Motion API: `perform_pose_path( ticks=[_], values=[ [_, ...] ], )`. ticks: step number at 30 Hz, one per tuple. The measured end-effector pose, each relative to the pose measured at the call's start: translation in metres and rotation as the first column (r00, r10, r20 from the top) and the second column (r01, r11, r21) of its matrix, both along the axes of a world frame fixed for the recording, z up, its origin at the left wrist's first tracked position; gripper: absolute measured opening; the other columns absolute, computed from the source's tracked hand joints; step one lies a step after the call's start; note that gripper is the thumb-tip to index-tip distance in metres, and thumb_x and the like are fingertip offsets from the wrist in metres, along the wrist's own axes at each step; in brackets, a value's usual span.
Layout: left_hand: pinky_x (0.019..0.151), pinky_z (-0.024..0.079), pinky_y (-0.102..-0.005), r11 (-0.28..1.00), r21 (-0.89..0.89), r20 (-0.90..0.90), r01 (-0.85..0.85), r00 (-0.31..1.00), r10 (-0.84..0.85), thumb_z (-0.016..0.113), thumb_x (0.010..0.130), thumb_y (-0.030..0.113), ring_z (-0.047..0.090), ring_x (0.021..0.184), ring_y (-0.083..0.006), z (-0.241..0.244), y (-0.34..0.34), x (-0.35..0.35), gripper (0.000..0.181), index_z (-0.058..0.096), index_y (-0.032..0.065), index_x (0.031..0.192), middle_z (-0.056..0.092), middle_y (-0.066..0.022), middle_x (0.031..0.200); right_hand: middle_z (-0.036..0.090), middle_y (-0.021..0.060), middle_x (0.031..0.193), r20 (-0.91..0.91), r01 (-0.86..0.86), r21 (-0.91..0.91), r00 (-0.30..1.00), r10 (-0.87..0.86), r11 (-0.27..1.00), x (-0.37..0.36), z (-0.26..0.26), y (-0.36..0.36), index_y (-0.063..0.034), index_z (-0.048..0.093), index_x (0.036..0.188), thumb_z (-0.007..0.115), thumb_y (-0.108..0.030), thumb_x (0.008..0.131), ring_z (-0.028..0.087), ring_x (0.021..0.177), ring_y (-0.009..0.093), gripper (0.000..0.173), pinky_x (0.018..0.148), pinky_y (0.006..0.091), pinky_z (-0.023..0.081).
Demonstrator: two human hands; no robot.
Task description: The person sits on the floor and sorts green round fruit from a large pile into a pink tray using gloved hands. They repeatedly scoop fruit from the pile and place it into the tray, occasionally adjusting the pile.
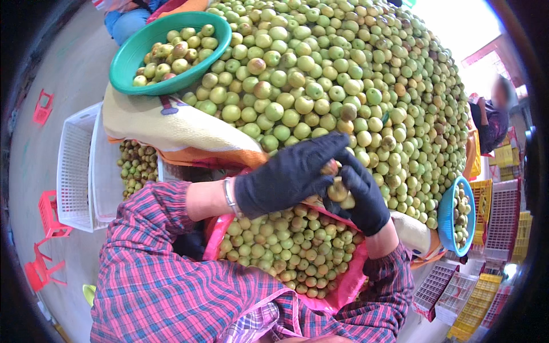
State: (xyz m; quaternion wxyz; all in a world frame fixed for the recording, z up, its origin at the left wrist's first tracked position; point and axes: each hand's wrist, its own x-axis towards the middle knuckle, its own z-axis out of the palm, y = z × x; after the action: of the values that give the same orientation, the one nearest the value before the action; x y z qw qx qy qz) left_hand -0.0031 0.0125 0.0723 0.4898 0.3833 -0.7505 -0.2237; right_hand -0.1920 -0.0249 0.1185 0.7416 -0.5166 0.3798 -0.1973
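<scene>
Both my hands wear black gloves and meet at the near edge of a large heap of green and brownish round fruits (300, 77). My left hand (291, 173) reaches in from the left, its fingers curled over a reddish fruit (330, 167). My right hand (362, 195) faces it, with a few yellow-green fruits (338, 191) in its fingers. Which hand bears each fruit is partly hidden. Below the hands, a container lined with pink plastic (358, 274) holds many similar fruits. A green basin (124, 64) with browner fruits rests at the heap's upper left.
A blue basin (446, 218) of fruits stands at the right. White plastic crates (77, 171) are at the left, near red stools (51, 214). A cream and orange blanket (193, 128) edges the heap. Stacked crates (476, 300) and another person (493, 120) are at the far right.
</scene>
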Motion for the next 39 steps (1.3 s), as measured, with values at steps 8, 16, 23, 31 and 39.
perform_pose_path(
  ticks=[8,16,23,31,39],
  values=[
    [0.105,0.040,-0.0427,0.974,-0.136,0.088,0.179,0.982,-0.168,0.057,0.083,0.004,0.051,0.124,-0.0366,0.015,-0.014,-0.019,0.053,0.047,0.0009,0.135,0.050,-0.0237,0.135,0.059,0.0050,0.120,-0.177,0.185,-0.479,0.937,-0.301,0.858,-0.113,-0.021,-0.011,-0.0025,0.052,0.129,0.069,-0.017,0.086,0.056,0.110,0.017,0.049,0.096,0.0310,0.045],
    [0.106,0.039,-0.0415,0.815,-0.277,0.472,-0.509,0.666,0.577,0.065,0.084,0.020,0.050,0.123,-0.0339,-0.020,-0.084,0.135,0.043,0.058,0.0094,0.125,0.054,-0.0192,0.131,0.053,0.0182,0.133,-0.318,-0.089,-0.947,0.142,-0.937,0.308,-0.495,0.012,-0.114,-0.0037,0.044,0.139,0.054,-0.021,0.095,0.051,0.123,0.029,0.048,0.102,0.0349,0.039],
    [0.095,0.047,-0.0412,0.851,-0.230,0.599,-0.472,0.621,0.506,0.077,0.073,0.033,0.053,0.116,-0.0357,-0.004,-0.078,0.121,0.048,0.061,0.0115,0.113,0.049,-0.0174,0.133,0.043,0.0184,0.146,-0.413,-0.079,-0.911,0.154,-0.898,0.405,-0.601,-0.035,-0.108,-0.0001,0.038,0.143,0.044,-0.035,0.101,0.042,0.133,0.029,0.055,0.111,0.0341,0.030],
    [0.078,0.051,-0.0454,0.887,-0.184,0.704,-0.424,0.573,0.420,0.076,0.073,0.031,0.060,0.097,-0.0347,0.014,-0.076,0.123,0.037,0.061,0.0109,0.099,0.053,-0.0148,0.112,0.044,0.0179,0.144,-0.239,-0.123,-0.970,0.302,-0.923,0.211,-0.442,0.014,-0.065,-0.0006,0.040,0.142,0.050,-0.029,0.100,0.042,0.133,0.029,0.052,0.110,0.0374,0.031],
    [0.074,0.051,-0.0443,0.812,-0.079,0.641,-0.578,0.594,0.486,0.073,0.073,0.027,0.061,0.094,-0.0339,0.004,-0.075,0.116,0.032,0.060,0.0111,0.097,0.054,-0.0149,0.101,0.051,0.0148,0.139,-0.278,-0.227,-0.959,0.609,-0.743,0.172,-0.199,0.017,0.001,0.0005,0.049,0.134,0.055,0.001,0.092,0.045,0.131,0.028,0.043,0.111,0.0398,0.032]
  ],
)
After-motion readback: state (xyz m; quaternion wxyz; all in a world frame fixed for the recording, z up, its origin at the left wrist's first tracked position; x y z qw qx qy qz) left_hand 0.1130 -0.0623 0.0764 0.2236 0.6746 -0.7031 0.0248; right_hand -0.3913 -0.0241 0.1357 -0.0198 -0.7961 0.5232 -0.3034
